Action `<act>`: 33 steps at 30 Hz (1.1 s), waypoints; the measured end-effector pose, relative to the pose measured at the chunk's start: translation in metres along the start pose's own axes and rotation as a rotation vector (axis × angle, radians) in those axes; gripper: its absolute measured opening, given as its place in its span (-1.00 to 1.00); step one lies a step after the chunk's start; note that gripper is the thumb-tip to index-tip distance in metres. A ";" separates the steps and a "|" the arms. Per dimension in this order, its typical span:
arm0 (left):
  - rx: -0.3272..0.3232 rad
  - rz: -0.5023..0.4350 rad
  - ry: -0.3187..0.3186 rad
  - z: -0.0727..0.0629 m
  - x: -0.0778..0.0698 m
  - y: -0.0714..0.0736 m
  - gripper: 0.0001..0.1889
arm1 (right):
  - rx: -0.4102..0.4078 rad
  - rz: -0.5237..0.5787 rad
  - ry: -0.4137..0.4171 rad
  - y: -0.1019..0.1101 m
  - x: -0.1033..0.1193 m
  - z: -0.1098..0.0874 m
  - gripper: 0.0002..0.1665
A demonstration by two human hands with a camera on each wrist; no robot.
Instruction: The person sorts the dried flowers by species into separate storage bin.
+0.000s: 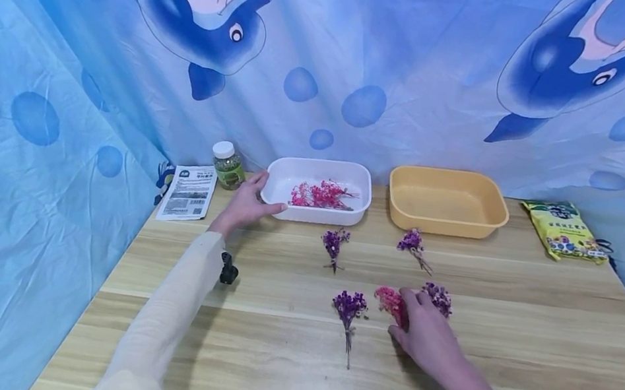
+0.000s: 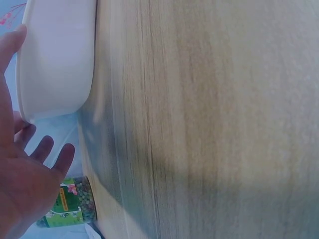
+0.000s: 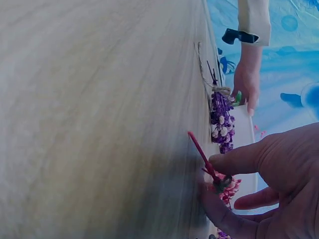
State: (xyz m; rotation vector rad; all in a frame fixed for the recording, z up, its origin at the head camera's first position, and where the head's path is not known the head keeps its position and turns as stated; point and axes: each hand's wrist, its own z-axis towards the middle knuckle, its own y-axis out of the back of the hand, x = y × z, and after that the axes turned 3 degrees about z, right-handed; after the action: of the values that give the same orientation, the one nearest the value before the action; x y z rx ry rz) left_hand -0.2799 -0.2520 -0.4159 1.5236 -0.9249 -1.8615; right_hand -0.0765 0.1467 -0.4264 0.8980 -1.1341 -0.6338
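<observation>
- Dolphin-print curtain (image 1: pixel 332 51), behind both hands; wooden table (image 1: pixel 265 361) beneath.
- Leaflet (image 1: pixel 186 196) and jar (image 1: pixel 229 173), beyond the left hand (image 1: pixel 248 202): one each.
- White tub (image 1: pixel 321 216), apparently steadied, left hand resting unclenched at its corner: one; pink flowers (image 1: pixel 321 196) inside, uncountable.
- Purple bunches (image 1: pixel 349 305), left of and beyond the right hand (image 1: pixel 431 335), likely spaced for picking: four.
- Pink bunch (image 1: pixel 388 299), right-hand thumb and finger pinching its stems, probably sparing blooms: one.
- Yellow tub (image 1: pixel 446 228), beyond right hand: one.
- Packet (image 1: pixel 565 232), farther right: one.

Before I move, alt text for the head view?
A person's right hand pinches a pink flower bunch near four purple bunches on a wooden table; the left hand holds a white tray of pink flowers, left of a yellow tray.
</observation>
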 end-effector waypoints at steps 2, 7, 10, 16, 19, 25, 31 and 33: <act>0.003 0.003 0.000 0.000 0.000 0.000 0.12 | 0.011 0.002 -0.004 -0.001 -0.001 0.000 -0.20; 0.005 -0.009 -0.003 0.000 -0.001 0.001 0.13 | -0.019 -0.005 0.045 -0.004 -0.005 0.002 -0.31; 0.000 -0.027 -0.006 0.000 -0.002 0.002 0.14 | -0.044 -0.005 0.068 -0.005 -0.006 0.004 -0.36; -0.007 -0.028 -0.008 0.001 -0.002 0.002 0.14 | -0.060 0.025 0.082 -0.005 -0.007 0.005 -0.40; -0.007 -0.028 -0.007 0.000 -0.002 0.002 0.13 | -0.086 0.044 0.106 -0.003 -0.008 0.006 -0.42; -0.004 -0.022 -0.012 0.000 -0.003 0.002 0.12 | -0.117 0.086 0.159 0.002 -0.010 0.008 -0.48; -0.002 -0.029 -0.009 0.000 -0.002 0.001 0.12 | -0.063 0.196 0.167 0.010 -0.013 0.012 -0.45; -0.001 -0.028 -0.006 0.000 -0.001 0.000 0.12 | -0.030 0.254 0.154 0.012 -0.014 0.014 -0.43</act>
State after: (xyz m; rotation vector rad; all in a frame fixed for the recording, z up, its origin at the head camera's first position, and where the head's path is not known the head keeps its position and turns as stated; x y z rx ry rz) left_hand -0.2796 -0.2513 -0.4157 1.5378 -0.9097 -1.8869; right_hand -0.0943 0.1602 -0.4203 0.7488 -1.0748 -0.3663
